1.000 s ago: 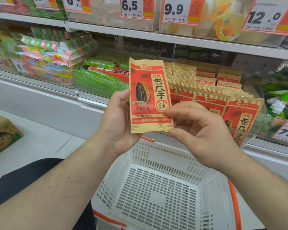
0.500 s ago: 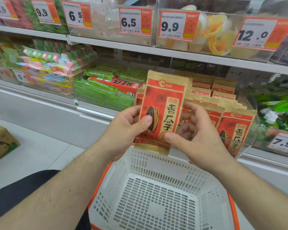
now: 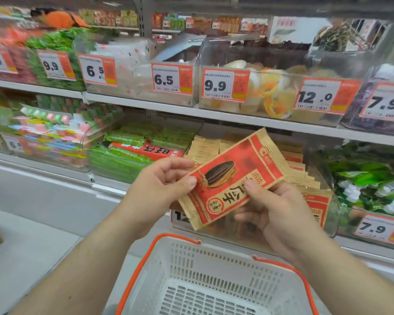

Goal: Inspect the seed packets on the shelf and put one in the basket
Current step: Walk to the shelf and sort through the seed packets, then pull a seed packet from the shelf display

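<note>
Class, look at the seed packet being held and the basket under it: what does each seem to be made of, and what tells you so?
Seed packet: seemingly kraft-style paper, tan and matte, with fine crimped ridges at its ends; any inner lining cannot be seen.
Basket: apparently moulded plastic, white and smooth, its walls pierced by regular slots, with an orange rim.

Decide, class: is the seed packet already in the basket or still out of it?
Out. Both the left hand and right hand hold the seed packet above the basket, whose visible floor is bare.

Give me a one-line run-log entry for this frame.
phase: inspect | left hand: pinches red-and-tan paper seed packet | right hand: pinches same packet | packet: tilted, above white plastic basket | basket: nothing visible inside
</note>
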Motion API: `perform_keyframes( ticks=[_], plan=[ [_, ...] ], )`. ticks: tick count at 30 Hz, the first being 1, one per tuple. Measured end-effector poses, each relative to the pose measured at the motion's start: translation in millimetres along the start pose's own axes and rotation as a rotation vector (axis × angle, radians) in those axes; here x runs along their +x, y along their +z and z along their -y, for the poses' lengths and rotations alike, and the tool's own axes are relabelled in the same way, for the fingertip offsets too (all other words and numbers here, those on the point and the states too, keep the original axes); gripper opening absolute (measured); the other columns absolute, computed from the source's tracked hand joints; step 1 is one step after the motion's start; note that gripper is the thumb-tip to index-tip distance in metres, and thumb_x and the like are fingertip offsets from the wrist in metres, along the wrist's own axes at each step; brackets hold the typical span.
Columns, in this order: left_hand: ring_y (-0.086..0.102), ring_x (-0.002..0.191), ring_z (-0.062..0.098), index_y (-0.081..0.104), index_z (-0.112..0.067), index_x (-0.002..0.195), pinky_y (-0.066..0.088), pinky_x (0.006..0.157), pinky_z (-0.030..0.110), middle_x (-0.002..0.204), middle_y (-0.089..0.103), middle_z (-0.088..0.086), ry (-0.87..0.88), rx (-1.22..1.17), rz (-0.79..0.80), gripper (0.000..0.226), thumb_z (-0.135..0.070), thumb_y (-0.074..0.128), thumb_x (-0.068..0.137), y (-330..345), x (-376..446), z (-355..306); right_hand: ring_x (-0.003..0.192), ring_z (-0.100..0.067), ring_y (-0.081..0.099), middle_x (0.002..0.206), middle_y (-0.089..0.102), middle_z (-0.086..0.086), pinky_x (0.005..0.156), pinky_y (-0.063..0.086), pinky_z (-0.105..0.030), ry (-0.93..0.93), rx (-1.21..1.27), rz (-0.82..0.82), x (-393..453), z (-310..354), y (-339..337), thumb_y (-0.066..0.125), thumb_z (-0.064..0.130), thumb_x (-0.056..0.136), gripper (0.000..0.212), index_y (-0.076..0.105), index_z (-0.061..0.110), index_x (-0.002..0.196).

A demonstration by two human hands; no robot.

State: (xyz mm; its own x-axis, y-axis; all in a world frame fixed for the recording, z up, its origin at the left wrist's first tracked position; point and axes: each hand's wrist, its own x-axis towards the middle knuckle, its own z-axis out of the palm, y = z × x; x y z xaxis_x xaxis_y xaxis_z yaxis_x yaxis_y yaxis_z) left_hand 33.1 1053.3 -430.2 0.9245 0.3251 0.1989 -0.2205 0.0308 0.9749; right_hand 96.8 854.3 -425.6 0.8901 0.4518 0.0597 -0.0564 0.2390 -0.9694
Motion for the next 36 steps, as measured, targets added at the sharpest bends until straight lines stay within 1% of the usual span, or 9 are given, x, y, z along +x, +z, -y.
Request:
perform_keyframes(
  ticks=[8,12,18,23,26,30,33,34,36],
  plan=[
    [0.063,0.059,0.010,0.064,-0.015,0.094,0.050,0.056,0.028,0.065,0.070,-0.005,-0.005,0.154,-0.066,0.006,-0.012,0.060,0.097,0.4,82.8,-23.4,0.066,-0.029,0.075,0.086,0.076,-0.018,0.048,0.059,-0.030,0.215,0.304,-0.074,32.5,31.2,9.9,0.054,0.012,0.099,0.013,0.061,0.007,0.109],
    [0.063,0.077,0.014,0.066,-0.025,0.090,0.049,0.069,0.032,0.087,0.070,-0.007,0.083,0.469,-0.192,0.010,-0.030,0.060,0.096,-18.5,138.1,-2.8,0.080,-0.037,0.076,0.099,0.075,-0.021,0.056,0.063,-0.037,0.196,0.333,-0.132,50.9,35.2,11.4,0.049,0.018,0.103,0.017,0.058,0.011,0.115],
    [0.065,0.109,0.022,0.065,-0.017,0.115,0.050,0.096,0.040,0.112,0.071,0.001,-0.061,0.707,0.183,0.029,-0.036,0.056,0.096,-21.3,202.3,27.9,0.084,-0.038,0.075,0.102,0.075,-0.020,0.064,0.064,-0.041,0.162,0.286,-0.164,80.0,36.3,10.4,0.047,0.018,0.104,0.016,0.058,0.012,0.115],
    [0.066,0.091,0.005,0.070,-0.016,0.114,0.053,0.087,0.021,0.109,0.072,-0.004,-0.070,0.671,0.327,0.024,-0.024,0.051,0.102,-11.1,212.2,43.5,0.086,-0.038,0.075,0.103,0.075,-0.019,0.067,0.064,-0.042,0.104,0.239,-0.166,98.4,37.4,7.1,0.048,0.017,0.104,0.018,0.057,0.014,0.119],
    [0.068,0.103,0.014,0.071,-0.027,0.111,0.052,0.098,0.043,0.109,0.074,-0.008,-0.065,0.730,0.322,0.037,-0.049,0.061,0.083,-15.8,209.4,49.9,0.092,-0.031,0.075,0.106,0.076,-0.012,0.080,0.063,-0.042,-0.043,0.044,-0.137,107.2,38.2,2.5,0.050,0.018,0.103,0.016,0.061,0.017,0.115],
    [0.061,0.099,0.015,0.064,-0.040,0.107,0.049,0.096,0.040,0.107,0.066,-0.012,-0.074,0.852,0.339,0.033,-0.056,0.051,0.080,-24.5,194.2,40.9,0.099,-0.023,0.073,0.105,0.077,-0.006,0.093,0.057,-0.046,-0.240,-0.335,-0.103,118.5,41.0,-3.9,0.056,0.018,0.100,0.012,0.066,0.019,0.106],
    [0.056,0.111,0.018,0.057,-0.045,0.123,0.043,0.102,0.045,0.122,0.062,-0.008,-0.035,0.971,0.365,0.058,-0.067,0.040,0.072,-28.1,180.3,38.7,0.098,-0.050,0.064,0.104,0.068,-0.029,0.089,0.050,-0.067,-0.300,-0.619,-0.069,128.4,41.6,-5.5,0.065,0.040,0.091,0.033,0.066,0.007,0.096],
    [0.054,0.117,0.020,0.055,-0.045,0.127,0.040,0.105,0.047,0.127,0.060,-0.006,-0.034,0.986,0.366,0.062,-0.067,0.039,0.072,-29.6,176.3,38.9,0.092,-0.050,0.064,0.100,0.067,-0.031,0.085,0.052,-0.065,-0.314,-0.717,-0.045,132.3,40.9,-7.1,0.064,0.044,0.089,0.038,0.064,0.006,0.094],
    [0.049,0.122,0.023,0.052,-0.050,0.126,0.037,0.107,0.049,0.128,0.056,-0.002,-0.034,0.981,0.349,0.056,-0.065,0.039,0.073,-32.5,170.8,40.7,0.059,-0.016,0.059,0.067,0.066,-0.002,0.065,0.050,-0.035,-0.345,-0.859,-0.008,140.8,38.6,-11.9,0.061,0.033,0.097,0.029,0.062,0.010,0.078]
  ],
)
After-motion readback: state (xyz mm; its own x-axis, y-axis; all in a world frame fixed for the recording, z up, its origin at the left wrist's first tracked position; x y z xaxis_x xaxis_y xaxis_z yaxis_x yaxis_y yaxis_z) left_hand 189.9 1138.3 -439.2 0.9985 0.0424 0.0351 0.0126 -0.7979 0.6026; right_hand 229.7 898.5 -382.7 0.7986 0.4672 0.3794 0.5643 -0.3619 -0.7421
